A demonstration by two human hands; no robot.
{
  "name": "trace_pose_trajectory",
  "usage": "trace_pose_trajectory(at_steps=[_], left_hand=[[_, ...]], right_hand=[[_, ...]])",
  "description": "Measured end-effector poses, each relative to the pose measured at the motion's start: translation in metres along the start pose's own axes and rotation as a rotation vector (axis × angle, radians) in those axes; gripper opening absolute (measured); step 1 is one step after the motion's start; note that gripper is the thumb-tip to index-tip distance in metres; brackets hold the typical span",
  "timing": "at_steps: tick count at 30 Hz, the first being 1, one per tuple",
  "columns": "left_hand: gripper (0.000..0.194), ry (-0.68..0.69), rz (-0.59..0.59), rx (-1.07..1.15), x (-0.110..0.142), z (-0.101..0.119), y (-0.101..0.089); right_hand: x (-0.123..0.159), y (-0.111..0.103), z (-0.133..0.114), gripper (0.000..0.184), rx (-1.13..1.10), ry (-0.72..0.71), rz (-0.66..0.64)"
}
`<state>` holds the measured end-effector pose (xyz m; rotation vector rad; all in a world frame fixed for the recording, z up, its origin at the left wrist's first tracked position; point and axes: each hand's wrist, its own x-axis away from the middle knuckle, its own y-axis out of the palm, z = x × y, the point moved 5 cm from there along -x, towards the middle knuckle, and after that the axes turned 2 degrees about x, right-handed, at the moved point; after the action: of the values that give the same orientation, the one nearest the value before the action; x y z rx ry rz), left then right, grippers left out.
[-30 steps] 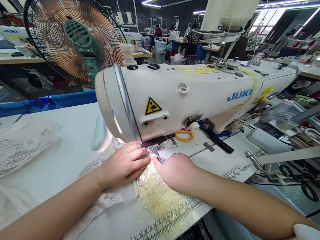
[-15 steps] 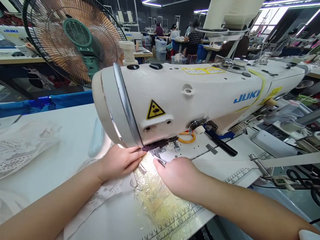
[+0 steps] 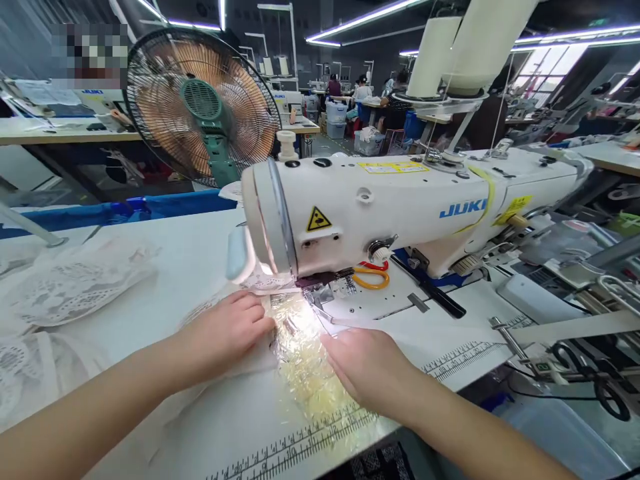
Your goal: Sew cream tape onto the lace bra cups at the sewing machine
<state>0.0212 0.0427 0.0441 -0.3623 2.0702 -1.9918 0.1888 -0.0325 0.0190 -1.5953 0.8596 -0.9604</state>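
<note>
On the left of the needle area, my left hand (image 3: 233, 333) rests with curled fingers on white lace fabric (image 3: 200, 313), gripping its edge. My right hand (image 3: 367, 363) is closed in a pinch just in front of a metal folder attachment (image 3: 320, 307); what lies between its fingertips is hidden. Between my hands a crinkled, shiny clear-yellowish film (image 3: 305, 363) covers the table. The white sewing machine (image 3: 400, 207) stands over this spot, its lamp lighting the needle area. Some of the fabric lies under the machine's head.
Orange-handled scissors (image 3: 373, 277) and a black-handled tool (image 3: 440, 293) lie behind the needle area. More white lace (image 3: 80, 280) spreads at left. A white tape (image 3: 575, 323) runs through a guide on the right. A fan (image 3: 203, 107) stands behind the table.
My left hand has drawn back from the needle area toward the left. My right hand has shifted slightly toward me, away from the folder. The camera view has also moved.
</note>
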Motion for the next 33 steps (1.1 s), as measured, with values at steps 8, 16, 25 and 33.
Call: trace_pose_trajectory(at_steps=[8,16,25,33], left_hand=[[0.018,-0.376,0.181,0.6,-0.009,0.001,-0.028],[0.02,-0.595,0.273,0.57,-0.023,0.0,-0.001],[0.02,-0.601,0.071,0.179,-0.021,0.018,0.016],[0.035,-0.603,0.028,0.06,-0.033,0.01,0.021]], right_hand=[[0.03,0.011,-0.035,0.048,-0.684,-0.102,0.584],[0.012,0.011,-0.05,0.023,-0.726,0.063,0.447],[0.016,0.016,-0.025,0.023,-0.623,0.171,0.321],[0.004,0.008,-0.02,0.026,-0.565,0.178,0.253]])
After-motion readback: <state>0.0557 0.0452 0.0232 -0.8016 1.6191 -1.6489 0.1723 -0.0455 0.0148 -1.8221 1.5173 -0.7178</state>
